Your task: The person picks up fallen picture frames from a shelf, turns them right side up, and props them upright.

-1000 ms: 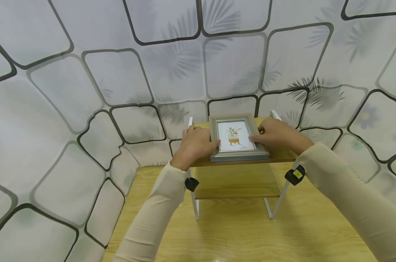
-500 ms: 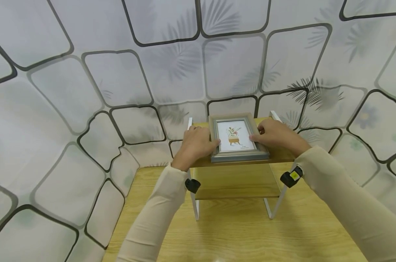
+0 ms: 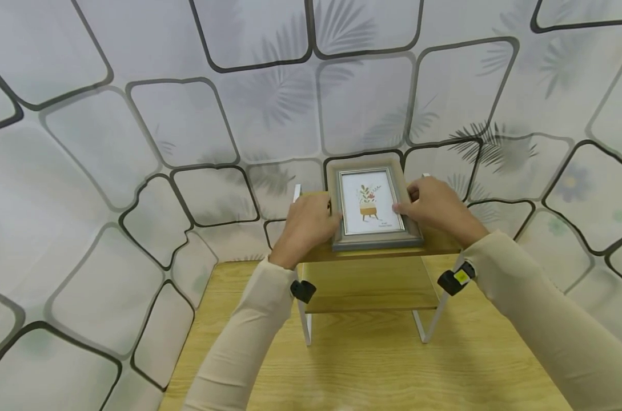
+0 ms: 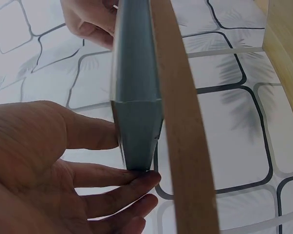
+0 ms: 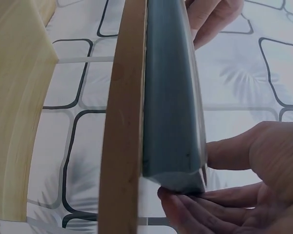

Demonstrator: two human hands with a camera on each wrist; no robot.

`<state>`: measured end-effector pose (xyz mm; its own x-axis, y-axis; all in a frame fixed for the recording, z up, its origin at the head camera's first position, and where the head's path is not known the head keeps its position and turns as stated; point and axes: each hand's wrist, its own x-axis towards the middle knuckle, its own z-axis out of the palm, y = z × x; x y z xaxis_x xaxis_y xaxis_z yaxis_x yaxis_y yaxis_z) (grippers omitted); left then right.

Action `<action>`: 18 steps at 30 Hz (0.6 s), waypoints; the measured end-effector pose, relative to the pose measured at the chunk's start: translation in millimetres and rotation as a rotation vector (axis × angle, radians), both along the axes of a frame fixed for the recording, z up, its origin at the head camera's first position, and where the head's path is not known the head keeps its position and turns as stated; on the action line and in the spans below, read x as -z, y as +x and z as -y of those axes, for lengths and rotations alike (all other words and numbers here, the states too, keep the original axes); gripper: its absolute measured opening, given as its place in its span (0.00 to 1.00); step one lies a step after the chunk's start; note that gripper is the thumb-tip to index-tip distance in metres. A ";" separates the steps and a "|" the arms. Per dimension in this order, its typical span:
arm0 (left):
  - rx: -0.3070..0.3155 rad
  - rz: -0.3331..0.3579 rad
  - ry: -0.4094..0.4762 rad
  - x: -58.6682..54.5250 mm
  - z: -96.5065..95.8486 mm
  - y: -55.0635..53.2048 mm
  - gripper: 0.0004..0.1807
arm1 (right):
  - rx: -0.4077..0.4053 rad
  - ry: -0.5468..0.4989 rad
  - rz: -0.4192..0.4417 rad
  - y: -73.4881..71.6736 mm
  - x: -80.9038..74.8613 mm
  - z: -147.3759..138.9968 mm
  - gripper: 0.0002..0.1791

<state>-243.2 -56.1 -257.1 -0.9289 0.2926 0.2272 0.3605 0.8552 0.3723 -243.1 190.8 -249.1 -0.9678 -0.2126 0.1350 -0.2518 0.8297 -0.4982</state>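
Observation:
A silver-grey picture frame [image 3: 374, 242] with a print of a potted plant stands on its near edge on the top board of a small side table [image 3: 316, 251], its far edge tilted up. My left hand [image 3: 311, 220] grips its left side, thumb on the front and fingers at the side edge, as the left wrist view shows with the picture frame [image 4: 137, 73] beside the board. At the right side my right hand [image 3: 439, 205] pinches the picture frame [image 5: 171, 97] the same way. The back of the picture frame is hidden.
The side table has a lower shelf [image 3: 372, 285] and white metal legs [image 3: 428, 331]. It stands on a wood-look floor [image 3: 372, 371], close to patterned fabric walls [image 3: 269, 114]. A black band [image 3: 303, 291] is on each wrist.
The picture frame lay flat before. Its far edge has now risen, so it leans up toward me, with both hands keeping their grip and rising slightly.

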 end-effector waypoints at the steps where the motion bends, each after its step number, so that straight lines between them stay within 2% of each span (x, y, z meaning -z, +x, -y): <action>1: 0.005 -0.003 0.016 -0.6 0.3 0.4 0.20 | 0.010 -0.013 -0.004 -0.3 -0.1 -0.1 0.22; 6: 0.018 0.033 0.109 -2.1 1.4 2.9 0.14 | 0.067 -0.064 -0.018 -0.4 -2.4 1.8 0.26; 11: 0.017 0.066 0.153 -4.3 1.4 4.6 0.06 | 0.114 -0.101 -0.051 0.9 -4.2 3.2 0.28; 13: 0.020 0.074 0.161 -6.4 1.4 4.8 0.08 | 0.133 -0.114 -0.066 1.3 -4.6 3.1 0.29; 18: 0.021 0.073 0.217 -10.9 1.0 5.9 0.24 | 0.160 -0.166 -0.109 2.0 -6.1 2.2 0.31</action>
<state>-237.4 -57.1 -246.2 -0.9395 0.2634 0.2191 0.3423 0.7449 0.5727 -241.1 188.6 -243.0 -0.9652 -0.0241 0.2605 -0.1834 0.7725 -0.6080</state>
